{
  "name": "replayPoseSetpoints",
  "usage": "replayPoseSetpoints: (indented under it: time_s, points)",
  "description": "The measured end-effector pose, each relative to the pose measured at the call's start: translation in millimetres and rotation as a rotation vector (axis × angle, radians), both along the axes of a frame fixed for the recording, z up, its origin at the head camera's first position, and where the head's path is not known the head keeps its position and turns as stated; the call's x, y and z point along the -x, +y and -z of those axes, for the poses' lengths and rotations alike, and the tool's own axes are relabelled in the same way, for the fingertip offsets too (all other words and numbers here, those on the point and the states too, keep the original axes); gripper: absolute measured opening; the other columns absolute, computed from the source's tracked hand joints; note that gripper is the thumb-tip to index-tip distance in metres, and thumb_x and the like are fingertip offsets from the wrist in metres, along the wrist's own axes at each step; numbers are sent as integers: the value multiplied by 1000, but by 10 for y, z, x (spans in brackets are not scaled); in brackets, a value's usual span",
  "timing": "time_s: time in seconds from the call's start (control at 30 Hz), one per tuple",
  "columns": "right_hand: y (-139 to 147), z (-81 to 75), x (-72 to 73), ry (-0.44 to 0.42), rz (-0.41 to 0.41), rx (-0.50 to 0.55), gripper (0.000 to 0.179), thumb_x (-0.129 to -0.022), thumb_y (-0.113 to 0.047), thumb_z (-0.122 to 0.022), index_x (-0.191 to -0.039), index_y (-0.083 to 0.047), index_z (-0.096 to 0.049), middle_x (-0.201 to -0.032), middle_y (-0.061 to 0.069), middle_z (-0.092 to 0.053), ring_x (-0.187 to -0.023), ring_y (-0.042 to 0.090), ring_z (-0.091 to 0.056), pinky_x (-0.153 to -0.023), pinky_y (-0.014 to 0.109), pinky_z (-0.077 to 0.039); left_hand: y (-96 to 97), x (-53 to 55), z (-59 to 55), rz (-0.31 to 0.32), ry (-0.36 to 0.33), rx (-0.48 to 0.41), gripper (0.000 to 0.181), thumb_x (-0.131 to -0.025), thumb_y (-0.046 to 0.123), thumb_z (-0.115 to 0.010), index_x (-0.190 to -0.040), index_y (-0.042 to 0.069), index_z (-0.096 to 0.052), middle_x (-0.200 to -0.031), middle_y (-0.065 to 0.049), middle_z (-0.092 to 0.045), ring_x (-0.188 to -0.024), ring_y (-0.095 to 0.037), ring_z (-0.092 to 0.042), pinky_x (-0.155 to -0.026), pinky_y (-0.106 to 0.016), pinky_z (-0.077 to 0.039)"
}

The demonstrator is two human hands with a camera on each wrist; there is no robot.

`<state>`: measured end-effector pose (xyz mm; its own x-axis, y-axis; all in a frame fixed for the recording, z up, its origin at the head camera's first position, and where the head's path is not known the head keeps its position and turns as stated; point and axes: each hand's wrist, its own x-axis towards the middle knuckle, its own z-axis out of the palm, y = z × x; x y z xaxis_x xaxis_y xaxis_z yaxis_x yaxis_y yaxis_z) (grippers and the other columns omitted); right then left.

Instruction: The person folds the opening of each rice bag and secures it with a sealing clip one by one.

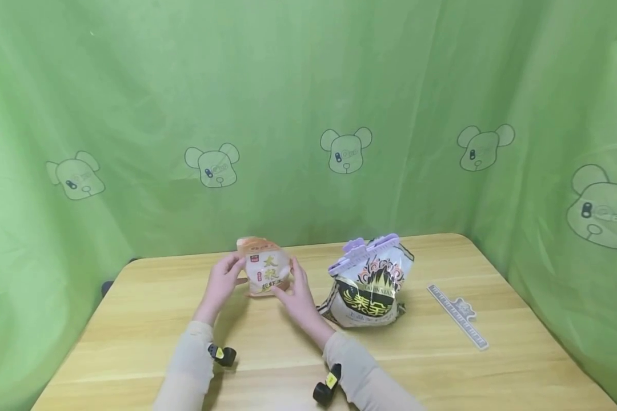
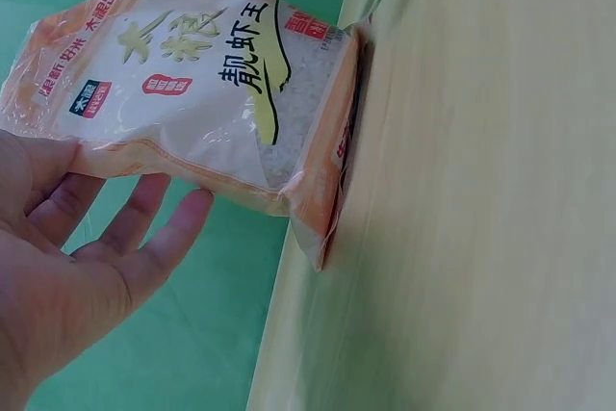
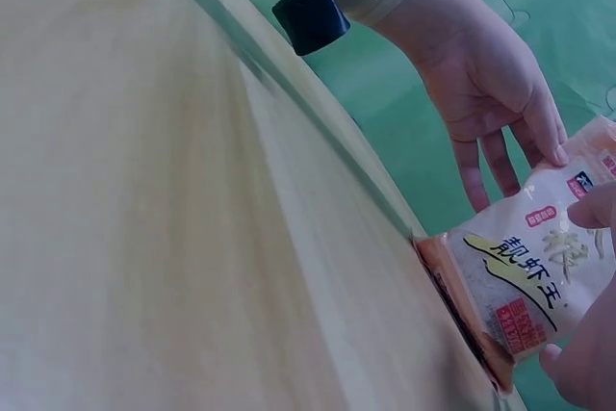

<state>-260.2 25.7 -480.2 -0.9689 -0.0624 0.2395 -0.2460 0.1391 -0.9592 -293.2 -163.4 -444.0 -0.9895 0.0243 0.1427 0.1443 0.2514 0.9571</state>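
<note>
A small orange and white rice bag (image 1: 268,268), its grains showing through a clear patch, stands upright on the table. My left hand (image 1: 225,282) holds its left side near the top, the thumb at the edge and other fingers reaching behind in the left wrist view. On the other side my right hand (image 1: 300,297) grips the lower right, thumb over the front. To the right stands a bigger printed bag (image 1: 370,291), its top folded under a purple sealing clip (image 1: 362,255).
A pale grey clip (image 1: 459,317) lies flat on the wooden table (image 1: 267,365), right of the bigger bag. Green curtains (image 1: 277,85) with bear-head prints hang behind the table and along both sides.
</note>
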Motion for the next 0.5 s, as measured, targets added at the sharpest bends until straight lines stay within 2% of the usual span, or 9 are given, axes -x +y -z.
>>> replayPoseSetpoints:
  time_s: [0.27, 0.5]
  points:
    - [-79, 10, -96, -49, 6, 57, 92, -85, -6, -69, -155, -5, -10, -161, 22, -14, -141, 45, -32, -115, 53, -32, -34, -89, -15, 3, -16, -16, 23, -102, 11, -46, -111, -7, -57, -110, -24, -60, -107, -31, -60, -86, -48, -59]
    - [-90, 1, -199, -62, -34, 114, 93, -84, -4, -69, -156, -5, -9, -162, 21, -12, -143, 45, -27, -117, 53, -28, -74, -177, 5, 2, -19, -2, 23, -102, 12, -46, -109, -6, -57, -109, -23, -60, -105, -28, -61, -86, -48, -59]
